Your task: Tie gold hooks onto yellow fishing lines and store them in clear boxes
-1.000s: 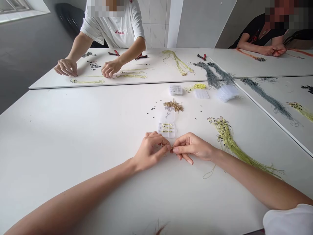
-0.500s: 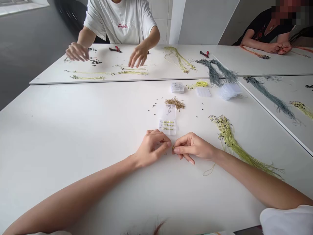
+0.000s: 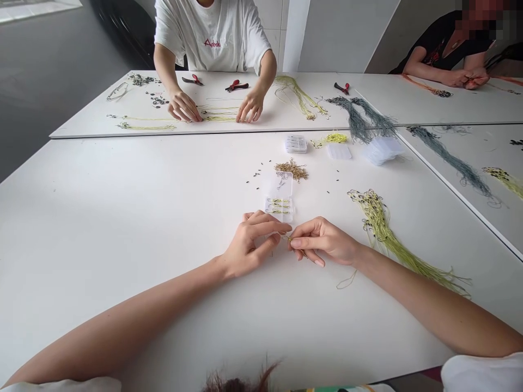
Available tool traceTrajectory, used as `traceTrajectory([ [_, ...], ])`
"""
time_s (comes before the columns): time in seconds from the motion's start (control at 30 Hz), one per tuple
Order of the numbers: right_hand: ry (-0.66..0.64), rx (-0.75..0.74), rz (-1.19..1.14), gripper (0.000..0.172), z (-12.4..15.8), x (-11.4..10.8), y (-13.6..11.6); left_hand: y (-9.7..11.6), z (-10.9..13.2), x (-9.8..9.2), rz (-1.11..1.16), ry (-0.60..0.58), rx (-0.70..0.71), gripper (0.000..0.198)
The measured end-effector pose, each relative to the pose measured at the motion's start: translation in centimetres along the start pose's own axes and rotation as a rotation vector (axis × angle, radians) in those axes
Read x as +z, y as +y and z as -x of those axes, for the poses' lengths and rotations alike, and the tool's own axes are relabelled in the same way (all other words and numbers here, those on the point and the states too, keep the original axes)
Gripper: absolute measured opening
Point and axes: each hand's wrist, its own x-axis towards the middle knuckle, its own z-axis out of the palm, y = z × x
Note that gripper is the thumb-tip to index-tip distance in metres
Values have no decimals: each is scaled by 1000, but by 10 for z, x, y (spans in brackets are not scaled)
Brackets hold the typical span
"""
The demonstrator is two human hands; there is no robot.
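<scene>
My right hand (image 3: 316,240) pinches part of a small fishing rig (image 3: 289,238) with a yellowish-gold piece; its exact parts are too small to make out. Facing it, my left hand (image 3: 257,239) has thumb and forefinger at the thin line of the same rig, the forefinger stretched above the thumb. Just beyond both hands lies an open clear plastic box (image 3: 291,212), with several hooks on yellow line in its compartments. Behind its lid is a heap of gold-coloured metal swivels or clips (image 3: 292,170). Right of my right hand rests a bundle of yellow-green hooked lines (image 3: 392,239).
Closed clear boxes (image 3: 296,144), a yellow line coil (image 3: 336,139) and stacked clear cases (image 3: 384,150) stand farther back. Grey-blue line bundles (image 3: 453,160) lie to the right. Across the table a co-worker's hands (image 3: 186,106) handle yellow lines; pliers (image 3: 237,86) lie nearby. Another person sits far right.
My left forefinger has straightened and lifted off the thumb, and thin line shows between my hands. The co-worker opposite has brought both hands down onto the yellow lines, uncovering pliers.
</scene>
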Motion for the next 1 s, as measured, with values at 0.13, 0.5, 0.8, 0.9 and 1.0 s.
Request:
traceTrajectory([
  [0.13,2,12,-70,15,-1,-2,-1,1,-1,3,-55,-8,1,25],
  [0.5,-22,43,-164,14,-4,-5,0,2,-3,4,-7,20,-50,20],
  [0.8,5,67,-128,18,-6,-3,-2,1,-5,2,-20,8,-109,25],
  [0.9,18,45,-99,17,-5,-1,-2,1,-4,3,-9,16,-111,24],
  [1.0,30,44,-86,19,-5,0,-1,2,-4,3,-22,13,-116,22],
])
